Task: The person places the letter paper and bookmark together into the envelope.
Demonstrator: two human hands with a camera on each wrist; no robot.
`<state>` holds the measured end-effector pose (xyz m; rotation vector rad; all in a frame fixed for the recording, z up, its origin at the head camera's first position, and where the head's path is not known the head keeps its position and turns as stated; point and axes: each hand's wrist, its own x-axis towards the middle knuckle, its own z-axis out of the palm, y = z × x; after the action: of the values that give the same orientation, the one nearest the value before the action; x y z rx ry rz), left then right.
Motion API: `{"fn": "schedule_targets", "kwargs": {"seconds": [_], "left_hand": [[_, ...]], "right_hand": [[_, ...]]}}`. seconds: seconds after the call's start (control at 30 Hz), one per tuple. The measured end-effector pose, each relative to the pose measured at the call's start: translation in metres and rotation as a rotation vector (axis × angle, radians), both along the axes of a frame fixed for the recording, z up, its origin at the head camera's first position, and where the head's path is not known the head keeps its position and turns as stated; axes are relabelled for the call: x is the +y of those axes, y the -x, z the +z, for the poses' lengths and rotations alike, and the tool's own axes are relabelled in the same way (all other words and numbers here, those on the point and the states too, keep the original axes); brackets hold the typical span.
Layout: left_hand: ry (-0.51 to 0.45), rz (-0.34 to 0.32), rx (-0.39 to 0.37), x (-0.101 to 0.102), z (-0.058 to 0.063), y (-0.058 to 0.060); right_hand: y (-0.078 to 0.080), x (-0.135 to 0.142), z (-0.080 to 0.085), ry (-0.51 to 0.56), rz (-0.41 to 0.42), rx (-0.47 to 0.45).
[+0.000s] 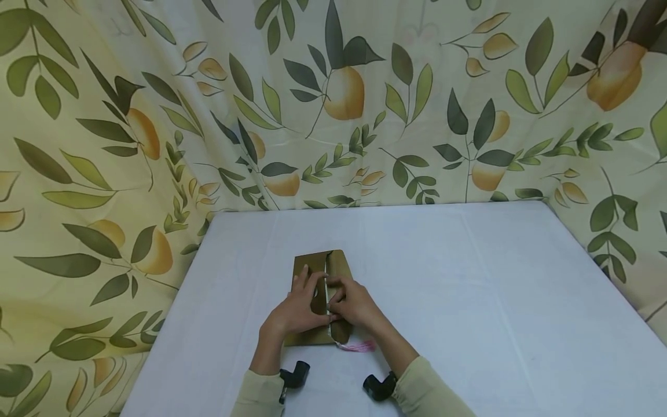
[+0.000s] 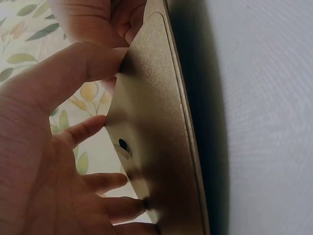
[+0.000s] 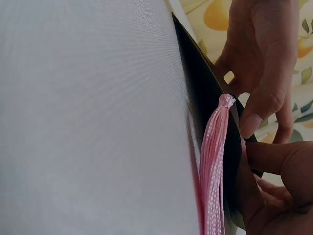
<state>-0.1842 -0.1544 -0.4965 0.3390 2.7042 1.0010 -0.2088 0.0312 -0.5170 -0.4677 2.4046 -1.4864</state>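
Note:
On the white table lies a gold-brown card folder (image 1: 307, 263), with a dark slit between its two sides and a pale strip showing along it. My left hand (image 1: 297, 307) rests on the left side, its fingers spread and its thumb touching the edge at the slit. A small cut-out hole (image 2: 123, 145) shows near those fingers in the left wrist view. My right hand (image 1: 356, 304) has curled fingers and pinches at the right side's edge; exactly what lies between the fingertips is hidden. A pink tassel (image 3: 215, 161) hangs from the folder's near end.
The white tabletop (image 1: 469, 289) extends around the folder. A leaf-and-fruit patterned curtain (image 1: 417, 116) hangs behind and at the left. Black wrist cameras (image 1: 296, 375) sit at the cuffs, close to the table surface.

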Motion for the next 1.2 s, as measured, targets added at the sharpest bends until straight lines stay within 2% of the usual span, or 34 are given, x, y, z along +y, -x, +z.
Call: {"fn": "schedule_targets", "kwargs": {"seconds": [0.37, 0.6, 0.8, 0.9, 1.07, 1.2], "left_hand": [[-0.033, -0.014, -0.006, 0.0, 0.0, -0.002], [-0.033, -0.004, -0.013, 0.002, 0.0, -0.005], [-0.019, -0.001, -0.008, 0.003, 0.002, -0.004], [-0.015, 0.003, -0.011, 0.002, 0.004, -0.004], [-0.015, 0.001, -0.008, 0.001, 0.004, -0.002], [-0.017, -0.002, -0.007, 0.0, 0.002, -0.002]], "right_hand": [[-0.001, 0.002, -0.002, 0.008, 0.009, -0.031], [-0.004, 0.009, 0.003, 0.0, 0.091, -0.013], [-0.018, 0.029, 0.023, -0.178, 0.235, 0.054], [-0.03, 0.036, 0.032, -0.267, 0.286, 0.046], [-0.051, 0.032, 0.033, -0.409, 0.267, 0.148], [-0.053, 0.033, 0.035, -0.401, 0.291, 0.232]]}}
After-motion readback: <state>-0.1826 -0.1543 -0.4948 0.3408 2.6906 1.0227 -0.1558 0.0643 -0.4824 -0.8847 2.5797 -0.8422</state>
